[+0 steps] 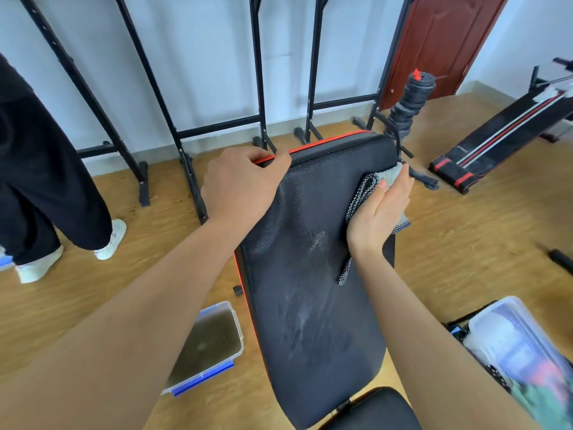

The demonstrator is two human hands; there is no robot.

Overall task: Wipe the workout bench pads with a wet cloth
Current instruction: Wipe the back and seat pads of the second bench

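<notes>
A black back pad (313, 274) with red trim runs from the near edge up to the middle of the view, with wet streaks down its centre. My left hand (238, 184) grips the pad's far left corner. My right hand (379, 212) presses a grey and black patterned cloth (362, 193) flat against the pad's upper right edge; a strip of the cloth hangs down below the wrist. A second black pad, the seat (381, 411), shows at the bottom edge.
A clear tub of murky water (207, 346) stands on the wood floor left of the bench. A clear box (521, 346) sits at right. Black rack frames (186, 138) line the wall. A person in black trousers (40, 169) stands at left. Another bench (502, 131) lies far right.
</notes>
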